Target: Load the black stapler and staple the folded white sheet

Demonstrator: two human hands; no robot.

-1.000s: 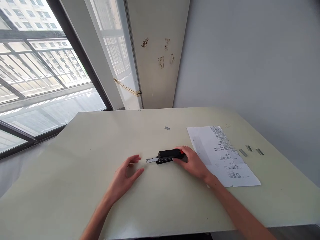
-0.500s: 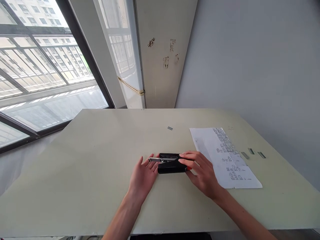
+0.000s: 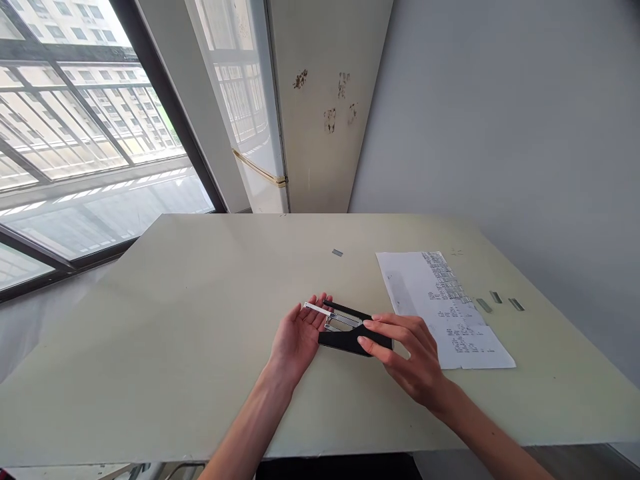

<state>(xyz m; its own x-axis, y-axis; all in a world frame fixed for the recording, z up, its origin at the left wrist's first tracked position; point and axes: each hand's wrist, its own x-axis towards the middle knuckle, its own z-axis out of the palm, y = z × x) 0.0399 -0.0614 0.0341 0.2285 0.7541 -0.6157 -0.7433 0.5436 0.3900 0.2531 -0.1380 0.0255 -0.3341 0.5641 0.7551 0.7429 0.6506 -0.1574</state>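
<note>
A black stapler [image 3: 343, 342] is spread open above the table, with its metal staple channel [image 3: 318, 309] sticking out to the left. My right hand [image 3: 413, 353] grips the stapler's right end between thumb and fingers. My left hand [image 3: 296, 341] lies palm up with its fingers stretched out, at the stapler's left end and under the tip of the channel. Whether the left palm bears any of the stapler's weight, I cannot tell.
A printed paper sheet [image 3: 413, 293] lies to the right, with staples along its upper right edge. Several staple strips [image 3: 484, 305] rest beside it, and one strip [image 3: 337, 253] lies farther back. The pale table [image 3: 150, 347] reaches toward a fridge [image 3: 325, 167], a wall and a window.
The stapler has tilted, its right end dropping lower and its channel now pointing up and left. My left hand has shifted slightly right and up. The right hand keeps its grip.
</note>
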